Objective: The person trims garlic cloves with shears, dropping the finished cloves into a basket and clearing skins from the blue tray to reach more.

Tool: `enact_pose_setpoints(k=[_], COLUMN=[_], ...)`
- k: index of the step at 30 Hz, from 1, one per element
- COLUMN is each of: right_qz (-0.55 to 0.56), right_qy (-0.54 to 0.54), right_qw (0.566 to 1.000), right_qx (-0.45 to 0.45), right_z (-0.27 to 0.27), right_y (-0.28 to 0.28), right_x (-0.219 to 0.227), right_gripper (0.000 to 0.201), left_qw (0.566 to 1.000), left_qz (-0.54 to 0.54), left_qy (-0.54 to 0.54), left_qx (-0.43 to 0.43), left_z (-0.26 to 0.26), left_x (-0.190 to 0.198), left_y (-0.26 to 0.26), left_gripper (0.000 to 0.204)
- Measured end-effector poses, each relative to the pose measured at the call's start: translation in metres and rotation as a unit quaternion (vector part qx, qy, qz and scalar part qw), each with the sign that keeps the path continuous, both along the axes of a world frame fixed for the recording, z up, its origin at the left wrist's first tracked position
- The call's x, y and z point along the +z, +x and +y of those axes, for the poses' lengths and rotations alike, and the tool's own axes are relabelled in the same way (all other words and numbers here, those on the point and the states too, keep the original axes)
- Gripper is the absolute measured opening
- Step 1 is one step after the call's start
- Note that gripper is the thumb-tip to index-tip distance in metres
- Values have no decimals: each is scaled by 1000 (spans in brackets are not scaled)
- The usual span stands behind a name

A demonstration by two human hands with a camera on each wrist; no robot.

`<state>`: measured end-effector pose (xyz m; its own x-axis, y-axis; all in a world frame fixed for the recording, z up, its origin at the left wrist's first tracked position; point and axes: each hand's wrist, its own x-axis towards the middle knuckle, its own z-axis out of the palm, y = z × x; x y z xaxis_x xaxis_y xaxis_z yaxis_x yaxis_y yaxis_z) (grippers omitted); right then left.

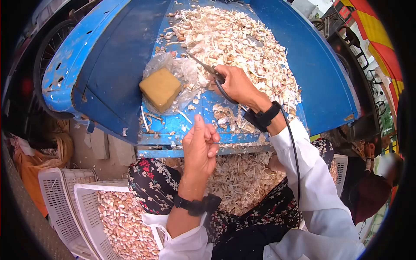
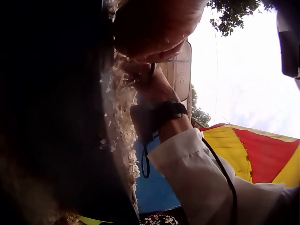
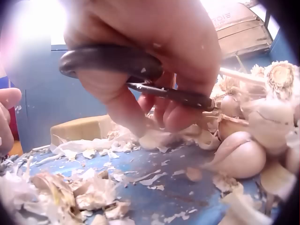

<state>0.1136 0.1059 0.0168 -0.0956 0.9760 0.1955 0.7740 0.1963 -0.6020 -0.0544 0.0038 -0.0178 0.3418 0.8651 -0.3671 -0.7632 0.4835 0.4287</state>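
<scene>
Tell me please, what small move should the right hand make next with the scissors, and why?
Probably it should take one bulb from the garlic pile and draw it toward the left hand. The right hand grips the scissors at the pile's edge, nothing shows between the blades, and the left hand is raised in front of the table, holding nothing visible.

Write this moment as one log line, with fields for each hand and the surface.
right hand: grips scissors at garlic pile | left hand: raised, holds nothing | blue surface: yellow block
</scene>
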Motion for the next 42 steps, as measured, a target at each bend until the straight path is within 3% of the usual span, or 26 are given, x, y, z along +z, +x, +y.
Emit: enact_pose_setpoints(k=[1,9,12,14,15,20,25,29,31,34,37,40,41,42], right_qz=[-64,-114,97,186,242,342,452,576,616,588,311,211,201,140], right_qy=[16,24,-127,-103,-146,-181,-231,-258,-264,-251,-119,-63,-63,3], right_qw=[998,992,987,977,959,922,860,765,727,754,942,975,977,988], right_qx=[6,44,-5,28,14,21,48,128,148,150,42,36,30,63], right_z=[11,14,-9,-21,-29,-52,-58,-62,-66,-72,-69,-74,-77,-79], right_y=[4,6,7,4,0,-14,-15,-8,-8,-7,-8,-14,-19,-20], right_x=[-8,-15,-3,3,8,22,21,3,7,18,22,26,27,25], right_gripper=[8,10,19,19,19,18,20,23,22,22,20,15,14,14], left_qw=[1000,995,982,965,958,941,976,990,989,985,988,994,994,989], left_qz=[-10,64,152,231,241,277,101,-35,-104,-143,-116,-58,9,78], left_qy=[-5,59,97,110,141,179,192,135,53,76,92,73,96,119], left_qx=[1,43,54,63,64,79,29,19,85,60,34,53,43,32], left_z=[1,14,17,21,21,19,18,15,16,20,16,12,11,10], left_x=[1,2,0,3,1,-9,-1,2,-3,-10,2,10,9,9], left_y=[0,5,8,16,18,20,13,8,5,-7,-8,-5,-4,-4], left_gripper=[31,23,25,31,36,36,32,29,27,26,25,25,26,28])
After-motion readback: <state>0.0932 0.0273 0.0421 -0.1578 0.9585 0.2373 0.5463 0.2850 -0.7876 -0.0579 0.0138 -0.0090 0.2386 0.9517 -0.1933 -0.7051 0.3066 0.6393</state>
